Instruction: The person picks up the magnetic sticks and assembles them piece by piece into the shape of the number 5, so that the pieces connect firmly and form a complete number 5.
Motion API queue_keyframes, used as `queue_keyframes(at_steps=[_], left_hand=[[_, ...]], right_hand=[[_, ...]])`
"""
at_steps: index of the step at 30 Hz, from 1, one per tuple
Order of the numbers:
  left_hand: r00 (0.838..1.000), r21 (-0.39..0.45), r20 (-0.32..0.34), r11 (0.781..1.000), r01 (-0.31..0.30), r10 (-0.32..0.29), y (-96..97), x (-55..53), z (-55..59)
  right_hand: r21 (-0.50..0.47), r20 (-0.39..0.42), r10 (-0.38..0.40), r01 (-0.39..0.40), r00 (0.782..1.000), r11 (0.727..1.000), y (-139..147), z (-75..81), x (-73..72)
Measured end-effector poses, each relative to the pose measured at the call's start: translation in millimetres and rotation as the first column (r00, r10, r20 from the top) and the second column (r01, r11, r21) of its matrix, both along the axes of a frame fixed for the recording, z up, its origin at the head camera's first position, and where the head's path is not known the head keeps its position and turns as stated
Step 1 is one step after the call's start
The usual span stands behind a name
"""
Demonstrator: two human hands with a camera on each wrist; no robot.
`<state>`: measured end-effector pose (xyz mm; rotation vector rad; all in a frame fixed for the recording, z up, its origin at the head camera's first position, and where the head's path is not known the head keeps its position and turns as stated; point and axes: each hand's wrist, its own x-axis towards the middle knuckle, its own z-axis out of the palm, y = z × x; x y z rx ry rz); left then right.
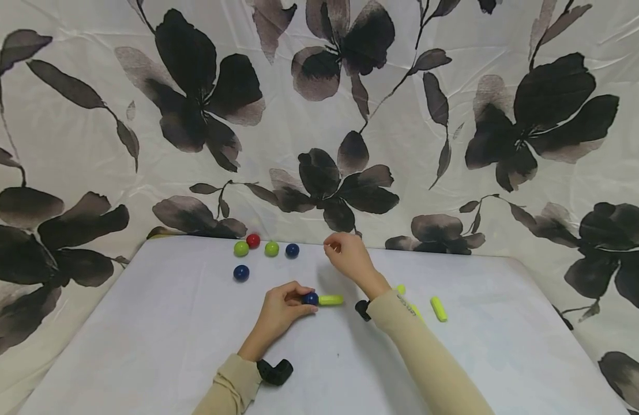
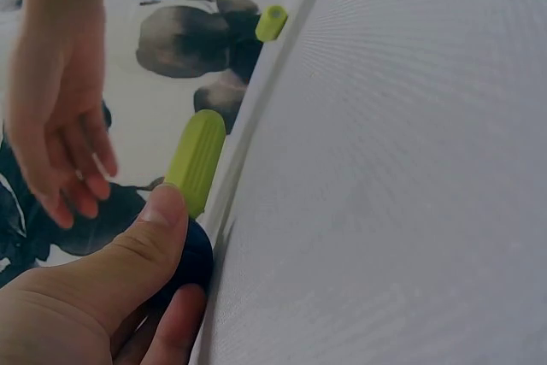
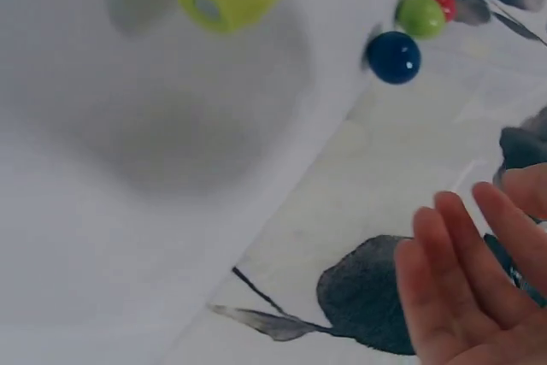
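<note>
My left hand (image 1: 282, 311) pinches a dark blue ball (image 1: 310, 298) between thumb and fingers, low over the white table. A yellow-green ribbed stick (image 1: 330, 300) joins or touches the ball, pointing right; in the left wrist view the stick (image 2: 197, 162) extends beyond my thumb. My right hand (image 1: 349, 257) is raised above the back of the table with nothing in it. Its fingers are loosely bent in the right wrist view, where the stick's end (image 3: 208, 8) shows a small grey spot.
Toward the back left lie two green balls (image 1: 241, 248), a red ball (image 1: 253, 240) and two more blue balls (image 1: 241, 273). Other yellow-green sticks (image 1: 438, 309) lie to the right, partly behind my right sleeve (image 1: 402, 323). A floral cloth (image 1: 319, 121) hangs behind the table (image 1: 184, 340).
</note>
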<state>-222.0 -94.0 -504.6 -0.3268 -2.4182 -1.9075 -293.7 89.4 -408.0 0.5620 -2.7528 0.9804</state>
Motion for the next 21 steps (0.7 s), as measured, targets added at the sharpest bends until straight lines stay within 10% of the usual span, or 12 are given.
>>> queue_keyframes(at_steps=[5,9,15,21], left_hand=[[1.0,0.005,-0.008,1.0,0.003,-0.003,0.2,-0.7,-0.9],[1.0,0.004,-0.007,1.0,0.004,-0.004,0.2,-0.8,-0.8],[1.0,-0.002,-0.003,1.0,0.007,-0.007,-0.4,-0.8,-2.6],[1.0,0.007,-0.03,1.0,0.002,-0.002,-1.0,-1.0,-4.1]], right_hand=[[0.186,-0.135,0.147,-0.121,0.98,0.975,-12.5,2.1,-14.0],[0.361,-0.206,0.314,-0.226,0.927,0.905,-22.9,-0.9,-23.7],[0.529,-0.098,0.413,-0.304,0.906,0.792,-41.0,-2.6,-31.0],[0.545,-0.047,0.394,-0.307,0.918,0.78,-55.8,-12.0,-34.4]])
